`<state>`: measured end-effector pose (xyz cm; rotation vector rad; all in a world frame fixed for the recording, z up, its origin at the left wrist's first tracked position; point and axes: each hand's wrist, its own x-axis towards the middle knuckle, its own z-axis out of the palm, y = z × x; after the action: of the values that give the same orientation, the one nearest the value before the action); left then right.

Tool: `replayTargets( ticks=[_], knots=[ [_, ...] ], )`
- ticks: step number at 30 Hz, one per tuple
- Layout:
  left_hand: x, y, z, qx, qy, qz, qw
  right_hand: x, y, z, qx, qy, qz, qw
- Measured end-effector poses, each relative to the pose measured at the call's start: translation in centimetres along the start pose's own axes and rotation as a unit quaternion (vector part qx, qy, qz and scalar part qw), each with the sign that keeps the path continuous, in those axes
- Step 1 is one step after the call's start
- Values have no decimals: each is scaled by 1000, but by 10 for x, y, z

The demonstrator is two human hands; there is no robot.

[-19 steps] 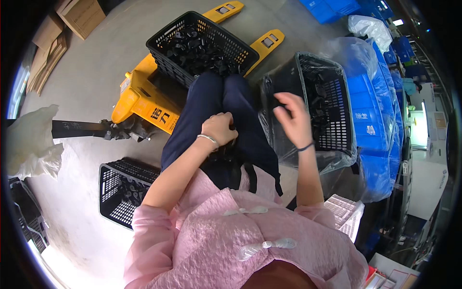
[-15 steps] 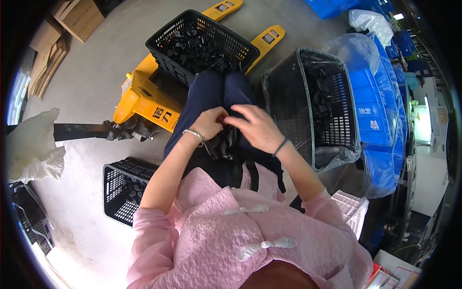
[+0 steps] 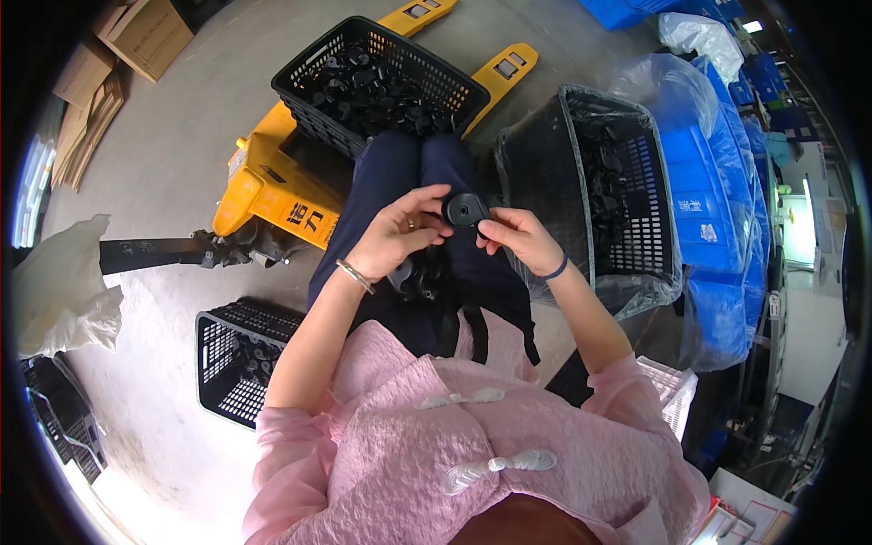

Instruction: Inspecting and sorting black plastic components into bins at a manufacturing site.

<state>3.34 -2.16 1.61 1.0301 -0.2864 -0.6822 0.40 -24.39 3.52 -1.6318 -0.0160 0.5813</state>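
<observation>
Above my lap, a round black plastic part (image 3: 465, 211) with a short arm on one side is held between both hands. My left hand (image 3: 398, 232) has its fingertips closed on the part's left edge. On the other side, my right hand (image 3: 525, 240) pinches the short arm between thumb and fingers. More black plastic parts (image 3: 416, 278) lie in my lap just under the hands; how many cannot be made out. Straight ahead, a black crate (image 3: 313, 111) holds many similar black parts (image 3: 363, 86).
The far crate rests on a yellow pallet jack (image 3: 277, 195). At right stands a plastic-lined black crate (image 3: 581, 209) with black parts, beside blue bins (image 3: 699, 195) under clear film. Another black crate (image 3: 222, 391) sits at lower left. Cardboard boxes (image 3: 150, 41) lie far left.
The hands have moved slightly apart and turned. The round black part, hidden before, now shows between them. My right fingers, outstretched before, now pinch its short arm.
</observation>
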Motion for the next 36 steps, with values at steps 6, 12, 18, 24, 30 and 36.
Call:
replayTargets(
  ticks=[6, 12, 18, 24, 30, 36],
  knots=[
    [0, 12, 15, -44, 23, 23, 999, -9, -21, 18, 207, 25, 24, 978],
    [-3, 15, 18, -49, 41, 47, 997, -15, -37, 33, 88, 65, -55, 992],
    [-4, 14, 36, -31, 120, 100, 987, -19, -43, 46, -127, 159, -156, 966],
    [7, 22, 29, 28, 348, 87, 933, -18, -48, 58, -284, 184, -210, 917],
    [-9, 33, 29, 253, 185, 239, 919, -13, -42, 56, -78, 165, -164, 969],
    [-4, 30, 36, 193, 261, 224, 919, -15, -46, 70, -116, 147, -185, 965]
  ],
)
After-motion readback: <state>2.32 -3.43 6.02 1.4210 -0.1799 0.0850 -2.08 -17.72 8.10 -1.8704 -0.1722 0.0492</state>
